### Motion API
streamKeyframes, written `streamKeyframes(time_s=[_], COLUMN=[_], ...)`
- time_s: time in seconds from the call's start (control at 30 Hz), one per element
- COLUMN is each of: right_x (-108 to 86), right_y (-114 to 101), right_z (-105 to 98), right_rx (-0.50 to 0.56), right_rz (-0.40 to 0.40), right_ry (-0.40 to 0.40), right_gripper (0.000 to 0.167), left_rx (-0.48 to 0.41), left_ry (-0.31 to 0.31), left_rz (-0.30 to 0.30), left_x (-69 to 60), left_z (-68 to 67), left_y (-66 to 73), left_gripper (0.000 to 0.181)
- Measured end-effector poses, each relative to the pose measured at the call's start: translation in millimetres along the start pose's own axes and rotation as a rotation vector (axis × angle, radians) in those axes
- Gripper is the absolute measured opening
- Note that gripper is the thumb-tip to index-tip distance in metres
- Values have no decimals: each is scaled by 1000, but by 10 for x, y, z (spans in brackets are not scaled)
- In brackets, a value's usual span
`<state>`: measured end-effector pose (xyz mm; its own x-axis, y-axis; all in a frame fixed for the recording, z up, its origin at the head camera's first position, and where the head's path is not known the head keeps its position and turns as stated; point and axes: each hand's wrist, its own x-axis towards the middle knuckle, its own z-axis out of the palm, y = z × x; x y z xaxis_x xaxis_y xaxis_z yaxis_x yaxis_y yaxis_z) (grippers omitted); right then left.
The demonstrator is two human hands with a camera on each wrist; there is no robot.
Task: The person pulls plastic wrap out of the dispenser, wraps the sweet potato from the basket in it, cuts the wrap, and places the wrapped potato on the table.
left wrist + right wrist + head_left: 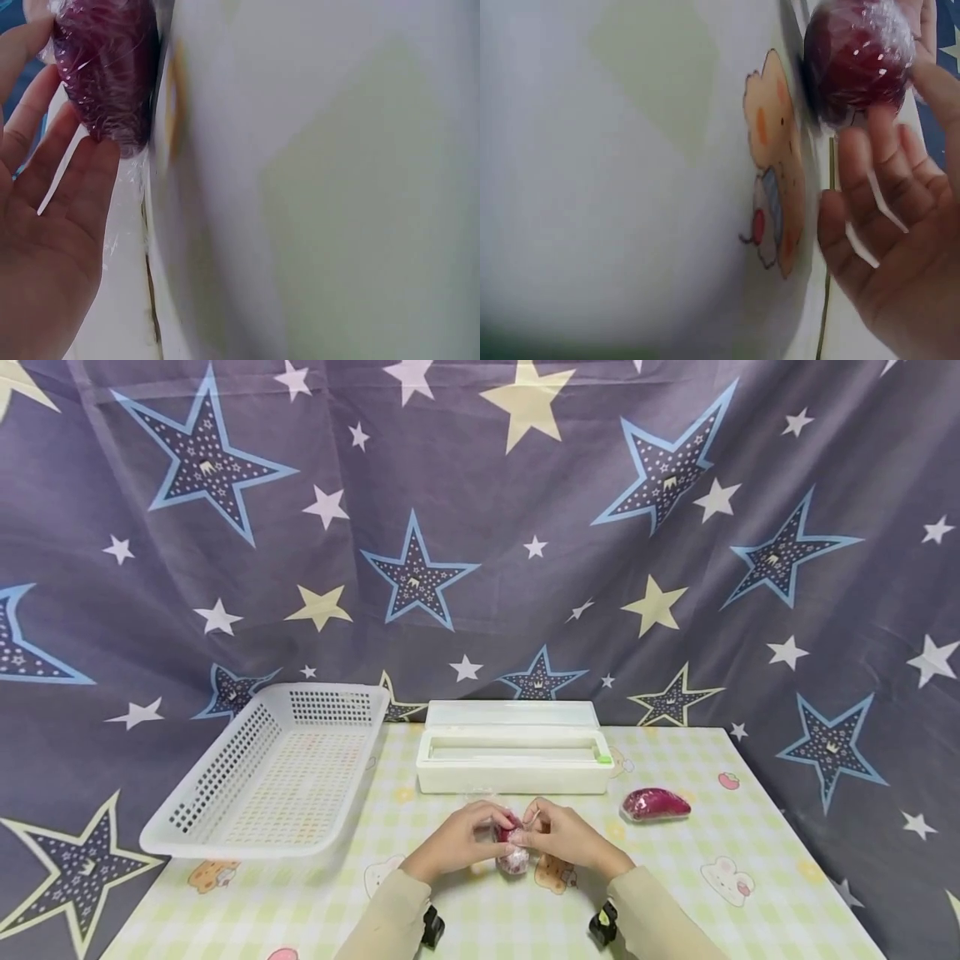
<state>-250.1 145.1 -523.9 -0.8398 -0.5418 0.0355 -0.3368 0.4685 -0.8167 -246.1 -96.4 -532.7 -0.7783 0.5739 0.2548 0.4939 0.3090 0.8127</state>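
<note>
Between both hands, a purple-red vegetable (513,862) in clear cling film stands on the table; its exact kind cannot be told. My left hand (459,840) holds it from the left, fingertips against the wrapped surface (109,75) in the left wrist view. Opposite, my right hand (567,838) pinches at its upper right side with thumb and forefinger. The right wrist view shows glossy, wrinkled film over the rounded vegetable (859,64), with the other fingers spread loosely beside it. Fingers hide part of its top.
Behind the hands sits a white cling film box (513,779) with its lid raised. A second wrapped purple-red vegetable (655,805) lies to the right. At the left stands a white perforated basket (348,802). A checked cloth (675,893) covers the table; a starry curtain (480,485) hangs behind.
</note>
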Motion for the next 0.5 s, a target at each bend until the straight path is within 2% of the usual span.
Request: streamKeyframes(time_s=[0.13,0.23,0.5], right_x=[6,14,47], right_y=[4,-16,-74], right_z=[36,60,90], right_rx=[41,45,53], right_rz=[49,63,73], right_ry=[-23,-14,12], right_gripper=[34,36,34], left_rx=[-67,-80,76], left_ry=[-4,7,75], left_rz=[9,11,-32], left_x=[-8,-3,59], left_z=[-1,2,9], left_y=[-7,-9,-2], left_gripper=[23,22,15])
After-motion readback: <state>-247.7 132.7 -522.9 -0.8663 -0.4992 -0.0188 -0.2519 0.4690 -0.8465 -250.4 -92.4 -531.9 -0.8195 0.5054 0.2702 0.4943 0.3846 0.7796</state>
